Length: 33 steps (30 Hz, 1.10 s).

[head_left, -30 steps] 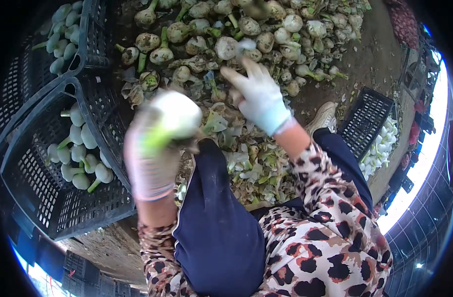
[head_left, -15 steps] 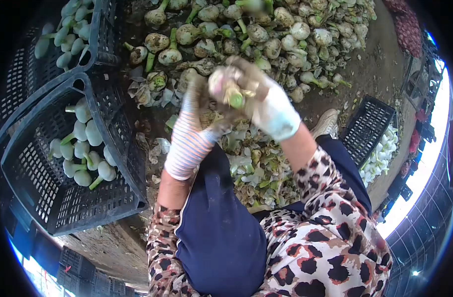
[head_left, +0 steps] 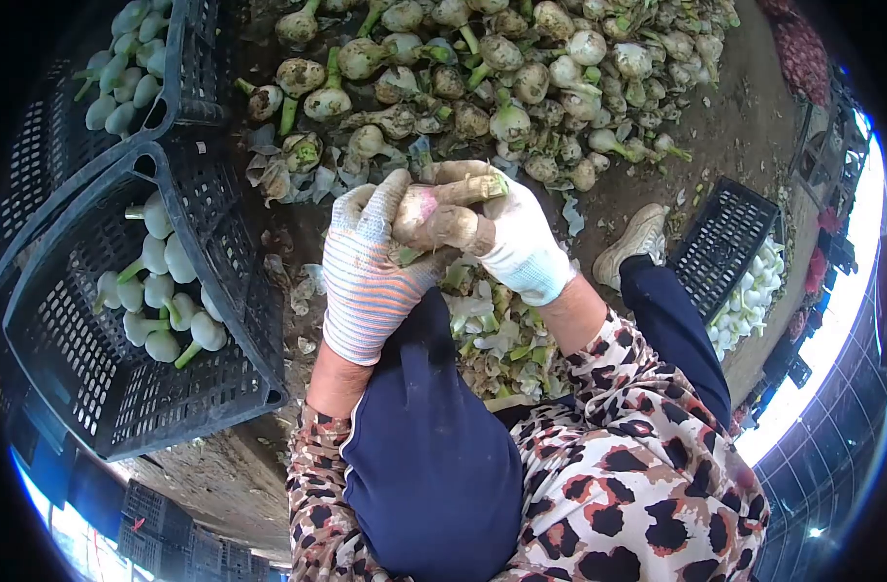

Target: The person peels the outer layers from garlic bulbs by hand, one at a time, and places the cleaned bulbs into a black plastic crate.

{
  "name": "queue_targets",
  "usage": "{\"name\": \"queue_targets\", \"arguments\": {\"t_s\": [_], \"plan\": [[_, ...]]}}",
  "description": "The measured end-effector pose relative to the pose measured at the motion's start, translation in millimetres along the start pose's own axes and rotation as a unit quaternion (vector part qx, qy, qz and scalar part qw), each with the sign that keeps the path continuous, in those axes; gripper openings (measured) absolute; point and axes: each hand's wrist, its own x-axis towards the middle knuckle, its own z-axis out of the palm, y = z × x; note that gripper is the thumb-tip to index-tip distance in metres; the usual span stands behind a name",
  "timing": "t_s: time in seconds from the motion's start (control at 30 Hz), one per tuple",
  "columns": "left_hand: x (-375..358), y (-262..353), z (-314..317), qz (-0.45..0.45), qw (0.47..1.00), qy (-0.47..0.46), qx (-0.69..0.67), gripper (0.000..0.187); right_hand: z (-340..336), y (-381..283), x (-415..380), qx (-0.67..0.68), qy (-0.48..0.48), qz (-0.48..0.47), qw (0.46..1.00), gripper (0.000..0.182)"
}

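Note:
A garlic bulb [head_left: 417,210] with pinkish-white skin and a short cut stem is held between my two gloved hands, above my lap. My left hand [head_left: 368,272], in a striped glove, wraps around its left side. The soiled fingers of my right hand [head_left: 521,242] close on the bulb and its stem from the right. Part of the bulb is hidden behind the fingers. Beyond the hands, a large heap of unpeeled garlic bulbs [head_left: 531,82] with soil on them covers the ground. Below the hands lie loose peeled skins and leaves [head_left: 501,339].
At the left, a black plastic crate [head_left: 186,407] holds several cleaned pale bulbs [head_left: 162,291]. Another crate [head_left: 177,68] with more bulbs stands behind it. To the right, a black crate [head_left: 720,247] sits beside a pile of white bulbs [head_left: 749,306]. Red mesh sacks [head_left: 800,58] lie farther back.
Both hands have lowered slightly and slowed from a blur. The bulb has turned, so its stem now points up and right rather than down toward me.

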Motion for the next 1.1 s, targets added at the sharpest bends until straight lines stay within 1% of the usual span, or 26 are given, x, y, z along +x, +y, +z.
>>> {"name": "queue_targets", "arguments": {"t_s": [0.03,0.07,0.13,0.17,0.23,0.27,0.33,0.37,0.43,0.5,0.57,0.63,0.67,0.7,0.73,0.77,0.8,0.83,0.87,0.9,0.97,1.0,1.03,1.07,1.1], "plan": [[0.4,2.0,-0.9,0.008,1.0,0.01,0.011,0.076,-0.9,3.5,0.0,0.013,0.003,0.004,1.0,0.05],[0.1,2.3,-2.4,0.006,1.0,0.009,0.012,0.076,-1.9,4.3,-0.5,0.015,0.003,0.006,1.0,0.05],[1.2,2.4,-3.9,0.009,1.0,0.001,-0.006,0.075,-7.2,3.8,-0.7,0.035,-0.022,0.01,0.999,0.041],[0.8,3.6,-4.1,0.009,1.0,-0.001,-0.007,0.075,-10.3,7.0,-0.2,0.035,-0.019,0.011,0.999,0.041],[0.9,5.7,-4.8,-0.02,0.997,0.023,-0.067,0.071,-15.4,12.5,1.7,-0.082,-0.048,-0.107,0.99,0.035],[1.1,4.5,-6.5,-0.02,0.997,0.022,-0.068,0.071,-17.9,13.6,-0.3,-0.083,-0.047,-0.106,0.99,0.035],[2.5,0.9,-11.2,0.004,0.997,-0.021,-0.071,0.069,-18.6,9.4,-2.8,-0.001,-0.052,-0.018,0.998,0.034],[2.2,3.1,-11.7,-0.018,0.994,-0.027,-0.102,0.066,-21.8,8.5,-3.4,-0.002,-0.053,-0.017,0.998,0.034],[1.6,3.2,-8.4,-0.029,0.994,-0.029,-0.105,0.066,-25.9,5.4,-3.3,-0.012,-0.046,0.057,0.997,0.036],[0.4,1.7,-5.0,-0.039,0.993,-0.036,-0.109,0.065,-19.9,0.6,-2.9,-0.021,-0.04,0.069,0.997,0.038],[-0.9,0.1,-3.1,-0.003,0.997,-0.017,-0.072,0.065,-16.6,1.8,-2.7,-0.03,-0.036,0.08,0.996,0.039],[-2.7,-1.5,-4.4,-0.013,0.997,-0.021,-0.07,0.066,-16.7,9.3,-2.1,-0.036,-0.054,0.0,0.998,0.039],[-4.1,-2.4,-5.5,-0.023,0.997,-0.026,-0.067,0.067,-18.1,10.2,-2.7,-0.035,-0.055,0.0,0.998,0.039],[-6.0,-3.7,-6.4,-0.023,0.997,-0.026,-0.067,0.067,-19.3,8.9,-3.6,-0.016,-0.077,0.019,0.997,0.037],[-8.2,-5.5,-6.4,-0.056,0.992,-0.031,-0.108,0.066,-20.6,7.8,-3.8,0.003,-0.098,0.038,0.994,0.036],[-9.9,-6.9,-5.3,-0.088,0.984,-0.035,-0.148,0.066,-22.8,9.0,-2.8,0.002,-0.098,0.038,0.994,0.036],[-11.5,-8.0,-3.5,-0.089,0.984,-0.036,-0.15,0.066,-24.9,11.0,-1.7,-0.021,-0.113,0.015,0.993,0.035],[-12.5,-9.1,-2.0,-0.116,0.968,-0.041,-0.217,0.064,-26.4,12.3,-1.3,-0.044,-0.129,-0.009,0.991,0.035],[-12.7,-9.5,-1.0,-0.142,0.948,-0.044,-0.282,0.063,-27.0,13.2,-2.0,-0.045,-0.128,-0.008,0.991,0.035],[-12.5,-6.2,-0.7,-0.143,0.947,-0.044,-0.283,0.063,-25.4,13.3,-3.4,-0.028,-0.119,-0.008,0.993,0.034],[-11.4,2.9,-0.6,-0.292,0.871,-0.073,-0.389,0.054,-21.4,12.6,-5.4,-0.009,-0.108,-0.008,0.994,0.032],[-11.5,-8.3,-1.2,-0.292,0.871,-0.074,-0.389,0.054,-18.3,9.2,-5.9,-0.028,-0.101,0.003,0.995,0.03],[-12.7,-31.1,-0.3,-0.265,0.744,-0.174,-0.587,0.055,-15.7,7.9,-6.7,-0.047,-0.093,0.014,0.994,0.027],[-16.0,-48.8,5.8,-0.222,0.568,-0.262,-0.748,0.062,-13.4,9.2,-7.7,-0.047,-0.093,0.015,0.994,0.027],[-21.7,-57.1,19.5,-0.215,0.517,-0.257,-0.788,0.074,-10.8,10.8,-7.6,-0.085,-0.067,0.013,0.994,0.026]]}}
